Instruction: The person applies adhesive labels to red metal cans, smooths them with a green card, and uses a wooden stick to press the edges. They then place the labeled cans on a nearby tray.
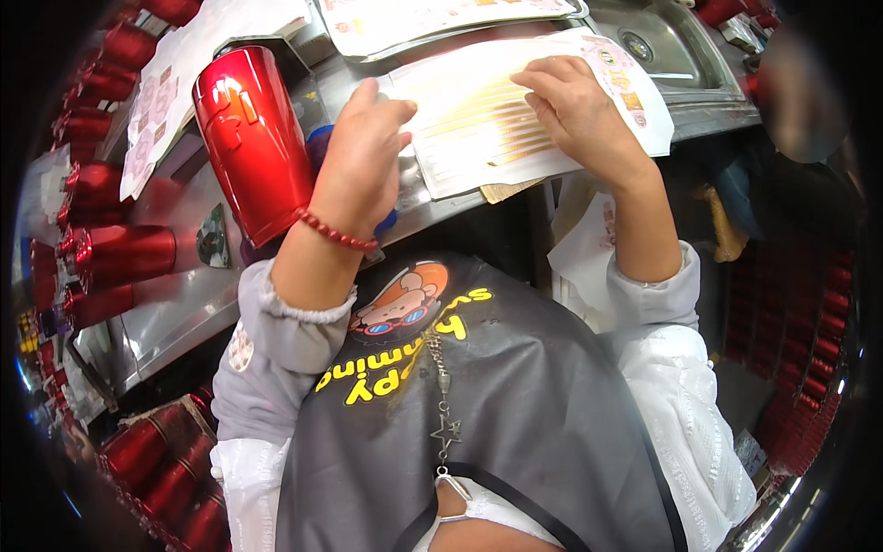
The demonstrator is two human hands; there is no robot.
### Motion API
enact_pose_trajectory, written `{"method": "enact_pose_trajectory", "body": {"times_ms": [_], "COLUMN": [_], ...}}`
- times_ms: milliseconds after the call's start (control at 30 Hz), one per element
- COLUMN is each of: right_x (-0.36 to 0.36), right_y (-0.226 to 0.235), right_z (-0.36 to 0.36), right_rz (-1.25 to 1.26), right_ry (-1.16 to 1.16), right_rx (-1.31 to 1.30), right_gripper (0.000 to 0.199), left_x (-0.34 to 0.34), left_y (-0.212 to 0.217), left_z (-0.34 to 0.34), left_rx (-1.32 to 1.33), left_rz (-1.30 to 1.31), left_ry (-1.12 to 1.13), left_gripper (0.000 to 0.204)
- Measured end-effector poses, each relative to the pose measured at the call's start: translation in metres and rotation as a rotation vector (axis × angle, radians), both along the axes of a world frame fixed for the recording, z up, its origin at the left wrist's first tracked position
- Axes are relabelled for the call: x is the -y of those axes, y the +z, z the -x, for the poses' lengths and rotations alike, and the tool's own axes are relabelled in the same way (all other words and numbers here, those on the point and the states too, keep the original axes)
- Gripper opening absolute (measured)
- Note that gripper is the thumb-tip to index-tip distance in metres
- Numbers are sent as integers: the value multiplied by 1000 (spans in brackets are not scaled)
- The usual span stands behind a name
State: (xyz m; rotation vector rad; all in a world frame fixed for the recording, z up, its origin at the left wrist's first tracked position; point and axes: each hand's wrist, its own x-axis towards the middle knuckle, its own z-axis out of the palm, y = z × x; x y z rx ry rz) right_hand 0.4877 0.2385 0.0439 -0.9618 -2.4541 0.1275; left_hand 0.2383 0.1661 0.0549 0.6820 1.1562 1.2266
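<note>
- Evidently both bare hands worked at one landmark, a flat white paper sheet [441,178] that carried a row of long, thin, shiny gold-coloured stripes [487,129] across its middle.
- The right hand [578,109] was held above the right part of the sheet, palm down, its wrist bent so that the fingers pointed leftward over the stripes; the forearm came up from below and to the right of the sheet.
- Its fingers were curled and its thumb sat near the index finger, leaving a narrow gap; whether a stripe was pinched there, I could not tell.
- The left hand [361,138] was raised just beside the sheet's left edge, fingers loosely bent, thumb and fingertips apart, with nothing visible in its grip.
- A bracelet of round red beads [336,232] circled the left wrist, lower than the sheet.
- A glossy red cylinder [248,138] with raised shapes on its side was tilted left of the sheet, beyond the left hand.
- A shallow metal tray [464,39] with white printed paper lay past the sheet's far edge, and a stainless-steel sink [704,72] was set to its upper right.
</note>
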Motion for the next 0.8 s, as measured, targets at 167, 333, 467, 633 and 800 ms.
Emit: {"method": "enact_pose_trajectory", "body": {"times_ms": [167, 333, 467, 633, 800], "right_x": [-32, -58, -26, 22, 29], "right_y": [4, -1, 12, 8, 0], "right_z": [16, 24, 10, -7, -4], "right_rz": [14, 82, 150, 316, 275], "right_ry": [76, 157, 267, 245, 214], "right_rx": [43, 150, 81, 8, -64], "right_gripper": [23, 23, 21, 27, 30], "left_x": [-2, -5, -1, 22, 31], "left_y": [1, -1, -14, -13, -10], "left_z": [-16, -9, -2, -12, -27], "left_rx": [-93, -108, -34, -555, -930], "left_rz": [121, 185, 167, -6, -162], "left_ry": [185, 201, -8, -307, -312], "left_gripper": [74, 60, 41, 30, 28]}}
